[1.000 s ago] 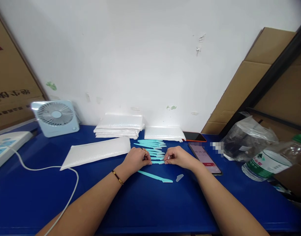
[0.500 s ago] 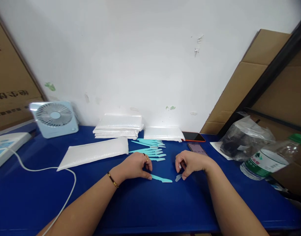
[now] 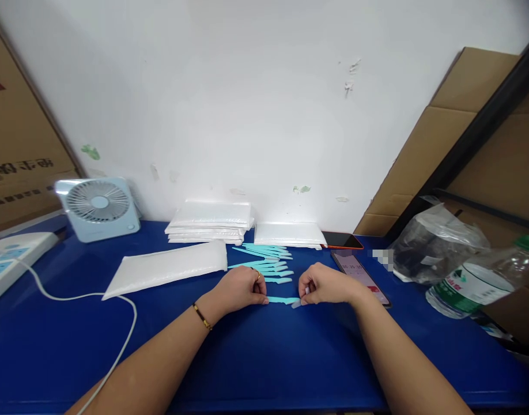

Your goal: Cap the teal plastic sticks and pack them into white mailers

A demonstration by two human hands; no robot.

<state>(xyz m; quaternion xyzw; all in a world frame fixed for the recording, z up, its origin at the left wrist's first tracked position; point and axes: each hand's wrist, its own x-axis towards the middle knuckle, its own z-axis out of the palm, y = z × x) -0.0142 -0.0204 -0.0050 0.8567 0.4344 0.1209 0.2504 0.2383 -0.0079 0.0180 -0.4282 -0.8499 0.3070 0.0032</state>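
My left hand (image 3: 246,286) is closed, with the handle end of a turquoise eyebrow razor (image 3: 280,300) pinched between thumb and fingers. The razor's blade end points right. My right hand (image 3: 320,285) is closed in a pinch on a small clear blade cap (image 3: 296,304), which meets or overlaps the razor's tip; I cannot tell whether it sits over the blade. Just beyond my hands lies a group of several turquoise eyebrow razors (image 3: 275,266), their blade ends to the right. Part of that group is hidden behind my left hand.
White padded mailers (image 3: 208,216) are stacked at the wall beside another pile (image 3: 289,233). A single mailer (image 3: 167,266) lies left. Phones (image 3: 362,274), a bagged dark item (image 3: 433,242) and a water bottle (image 3: 472,285) are right. A fan (image 3: 99,207), power strip (image 3: 18,256) and white cable (image 3: 132,323) are left.
My right hand has moved left, bringing the clear cap to the razor's tip. My left hand has lifted the razor slightly away from me and levelled it. More of the phone shows.
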